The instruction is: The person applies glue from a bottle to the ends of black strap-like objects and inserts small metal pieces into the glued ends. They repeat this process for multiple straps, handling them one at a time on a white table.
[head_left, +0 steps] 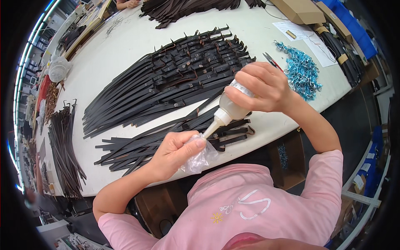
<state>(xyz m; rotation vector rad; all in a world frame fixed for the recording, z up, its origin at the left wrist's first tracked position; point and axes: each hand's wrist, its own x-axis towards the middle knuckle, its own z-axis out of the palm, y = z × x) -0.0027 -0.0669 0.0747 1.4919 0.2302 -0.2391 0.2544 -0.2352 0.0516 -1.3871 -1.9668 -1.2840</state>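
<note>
My right hand (263, 88) is wrapped round a translucent squeeze bottle (234, 107), tilted with its pale tapered nozzle pointing down and left. Pinched in my left hand (178, 151) is a crumpled clear plastic bag (201, 161). The nozzle tip meets the bag beside my left thumb; whether it is inside the bag I cannot tell. Beneath both hands, a loose bundle of black straps (137, 150) lies along the table's near edge. Beyond it, a larger group of black straps (183, 71) with folded, buckle-like ends is spread in rows.
A heap of blue cords with metal clasps (302, 71) lies at right, beside red-handled scissors (273, 61). Dark strips (187, 10) cover the far side, near another person's hand (132, 3). More straps (64, 150) hang at left. A cardboard box (298, 10) stands far right.
</note>
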